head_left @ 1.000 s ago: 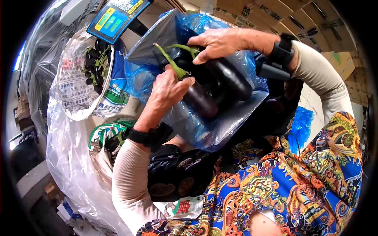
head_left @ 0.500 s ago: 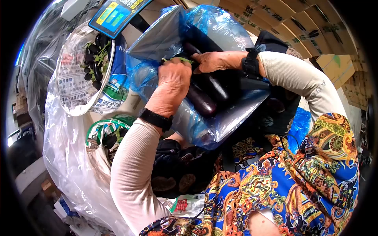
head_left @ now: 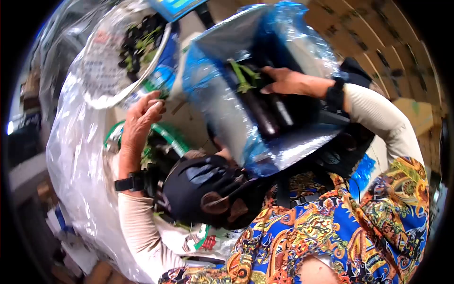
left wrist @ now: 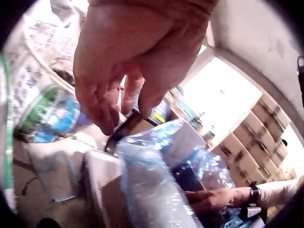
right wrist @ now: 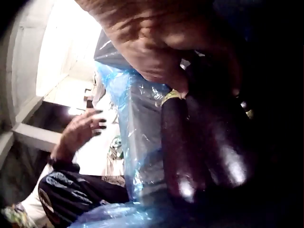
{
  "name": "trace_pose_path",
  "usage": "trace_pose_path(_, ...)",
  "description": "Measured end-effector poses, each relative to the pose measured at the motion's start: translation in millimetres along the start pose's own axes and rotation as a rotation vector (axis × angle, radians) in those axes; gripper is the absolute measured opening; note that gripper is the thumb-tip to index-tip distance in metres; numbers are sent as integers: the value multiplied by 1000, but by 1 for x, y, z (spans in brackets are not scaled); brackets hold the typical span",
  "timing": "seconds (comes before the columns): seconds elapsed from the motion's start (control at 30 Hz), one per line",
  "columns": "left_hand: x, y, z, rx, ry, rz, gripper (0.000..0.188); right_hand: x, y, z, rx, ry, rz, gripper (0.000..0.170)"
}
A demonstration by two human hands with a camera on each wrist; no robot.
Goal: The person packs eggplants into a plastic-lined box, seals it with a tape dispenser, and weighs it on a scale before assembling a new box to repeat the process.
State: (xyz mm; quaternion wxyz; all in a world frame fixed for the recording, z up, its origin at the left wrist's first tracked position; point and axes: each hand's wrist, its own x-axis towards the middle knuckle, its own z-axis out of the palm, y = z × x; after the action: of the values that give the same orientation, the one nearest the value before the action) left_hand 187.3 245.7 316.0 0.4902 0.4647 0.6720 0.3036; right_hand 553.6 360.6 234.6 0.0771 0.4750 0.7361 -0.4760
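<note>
My left hand [head_left: 139, 125] is raised left of a blue plastic-lined box [head_left: 215, 92], over a green-rimmed sack [head_left: 176, 141]. Its fingers are loosely bent, and nothing shows between them in the left wrist view. Inside the box lie long dark purple eggplants [head_left: 259, 113] side by side, their green stems [head_left: 242, 79] toward the far left. My right hand [head_left: 291, 82] reaches in over them, fingers spread. In the right wrist view its thumb touches the stem end of one eggplant [right wrist: 176, 142]; shadow hides part of the other fingers.
A white woven sack [head_left: 101, 71] with small dark eggplants [head_left: 137, 47] stands at the far left. Part of a blue scale display [head_left: 177, 5] shows at the top. Clear plastic sheeting [head_left: 71, 165] hangs along the left, and cardboard boxes [head_left: 378, 52] are stacked at the right.
My left hand has left the eggplant stems in the box and moved left, out over the green-rimmed sack. The right hand stays on the eggplants. The head view has shifted.
</note>
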Motion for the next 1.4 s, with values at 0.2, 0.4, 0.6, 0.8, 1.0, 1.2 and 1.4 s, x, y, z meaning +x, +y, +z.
trace_pose_path(0.2,-155,-178,-67,-352,544,-420,41,-14,-6,-11,-42,-53,88,86)
trace_pose_path(0.4,-337,-373,-33,-795,992,-593,9,-29,-25,-32,-318,-100,98,83)
trace_pose_path(0.6,-327,-393,58,487,797,-1011,49,-20,11,-55,-234,-117,104,91)
trace_pose_path(0.8,-292,-365,86,869,424,-1020,52,-33,-9,-56,-211,-93,156,90)
trace_pose_path(1.0,-257,-337,89,450,80,-854,69,-39,-19,-56,-290,-51,195,89)
trace_pose_path(1.2,-278,-263,46,198,211,-613,79,-43,-26,-59,-281,-42,233,91)
trace_pose_path(1.4,-275,-230,-20,-258,510,-557,56,-44,-20,-63,-165,-17,260,97)
